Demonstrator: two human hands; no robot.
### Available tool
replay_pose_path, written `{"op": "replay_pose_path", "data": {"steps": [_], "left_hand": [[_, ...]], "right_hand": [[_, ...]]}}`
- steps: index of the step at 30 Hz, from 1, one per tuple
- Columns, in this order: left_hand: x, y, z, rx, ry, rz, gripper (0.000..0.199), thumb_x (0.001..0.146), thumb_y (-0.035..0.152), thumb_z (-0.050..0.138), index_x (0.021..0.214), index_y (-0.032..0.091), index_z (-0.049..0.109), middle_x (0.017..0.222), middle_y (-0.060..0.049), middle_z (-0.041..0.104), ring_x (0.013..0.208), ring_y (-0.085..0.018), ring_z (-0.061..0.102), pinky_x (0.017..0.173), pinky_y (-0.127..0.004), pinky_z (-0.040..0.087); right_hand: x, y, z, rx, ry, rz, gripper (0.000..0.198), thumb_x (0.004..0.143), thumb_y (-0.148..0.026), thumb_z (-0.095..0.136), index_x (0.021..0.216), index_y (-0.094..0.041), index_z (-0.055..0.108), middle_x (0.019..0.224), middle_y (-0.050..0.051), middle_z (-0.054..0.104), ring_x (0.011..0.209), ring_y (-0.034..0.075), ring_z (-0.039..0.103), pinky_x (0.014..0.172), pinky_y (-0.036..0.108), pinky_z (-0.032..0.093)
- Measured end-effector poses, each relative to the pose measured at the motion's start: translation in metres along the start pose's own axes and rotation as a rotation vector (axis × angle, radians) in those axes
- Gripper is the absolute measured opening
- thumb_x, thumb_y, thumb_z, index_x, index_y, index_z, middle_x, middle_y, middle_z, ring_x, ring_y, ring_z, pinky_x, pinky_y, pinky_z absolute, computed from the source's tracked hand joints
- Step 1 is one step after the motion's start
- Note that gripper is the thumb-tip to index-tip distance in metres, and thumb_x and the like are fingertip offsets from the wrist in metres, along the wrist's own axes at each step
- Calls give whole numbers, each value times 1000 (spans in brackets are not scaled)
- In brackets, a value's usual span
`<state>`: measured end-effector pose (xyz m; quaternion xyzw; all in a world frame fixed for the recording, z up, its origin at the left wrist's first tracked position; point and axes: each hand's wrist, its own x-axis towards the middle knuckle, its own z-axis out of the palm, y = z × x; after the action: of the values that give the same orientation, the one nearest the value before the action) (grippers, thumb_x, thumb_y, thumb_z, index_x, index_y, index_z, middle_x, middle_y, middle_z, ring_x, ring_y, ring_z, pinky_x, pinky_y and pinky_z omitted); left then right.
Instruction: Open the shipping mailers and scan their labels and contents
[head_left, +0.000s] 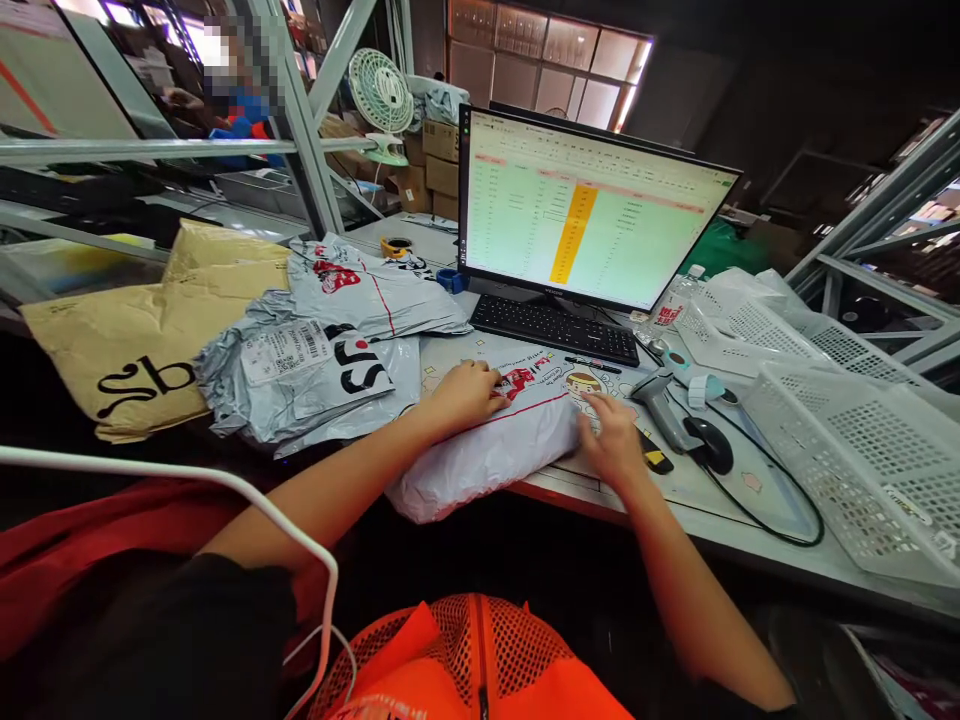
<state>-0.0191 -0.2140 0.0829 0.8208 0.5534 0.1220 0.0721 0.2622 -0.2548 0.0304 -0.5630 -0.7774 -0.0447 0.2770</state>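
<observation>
A white plastic mailer bag (495,445) with a red stripe and red print lies at the desk's front edge, bulging, its near end hanging over. My left hand (466,395) rests on top of it, fingers curled and closed on the plastic near the red print. At the bag's right end is my right hand (613,440), its fingers apart and slightly blurred, holding nothing that shows. Just right of that hand stands a grey barcode scanner (664,410). A dark and yellow object (655,455) lies partly hidden behind my right wrist.
Several grey mailer bags (360,360) and a yellow padded envelope (150,330) pile up at the left. Behind are a keyboard (555,328) and a monitor (585,215). White baskets (862,450) stand at the right; a black cable (795,540) loops before them. A blurred person (251,105) is far left.
</observation>
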Motion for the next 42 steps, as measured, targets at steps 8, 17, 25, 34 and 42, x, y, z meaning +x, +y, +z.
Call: {"op": "replay_pose_path", "data": {"steps": [8,17,25,34,42], "left_hand": [[7,-5,29,-146,17,-213,37,103,32,44,108,14,75,106,-16,77,101,-30,72,88,-37,52],[12,1,35,-282,141,-245,59,109,38,29,80,13,74,75,-9,71,77,-22,67,65,-29,42],[37,-46,4,-173,378,-349,61,109,52,34,93,16,80,100,-18,77,95,-31,69,83,-38,45],[75,-82,-19,-112,415,-540,52,109,46,35,109,13,75,112,-23,73,109,-36,66,94,-46,47],[15,33,-14,-33,204,316,39,105,51,46,113,20,69,115,-15,72,113,-32,66,104,-41,45]], "right_hand": [[39,-105,49,-77,-222,-173,43,104,-35,59,139,-11,64,128,18,70,117,34,60,102,49,43],[34,-90,60,150,40,-281,23,108,-30,54,110,-15,72,104,11,77,95,27,67,87,39,43],[-23,-96,10,193,31,-504,35,112,-27,44,92,-19,71,71,4,68,67,18,58,73,35,37],[-83,-61,-37,191,-132,-484,41,109,-22,52,68,-19,56,60,-2,54,59,14,46,69,35,32],[-84,-26,-18,299,-116,-222,28,105,-39,61,91,-24,80,102,9,67,97,26,61,89,43,48]]}}
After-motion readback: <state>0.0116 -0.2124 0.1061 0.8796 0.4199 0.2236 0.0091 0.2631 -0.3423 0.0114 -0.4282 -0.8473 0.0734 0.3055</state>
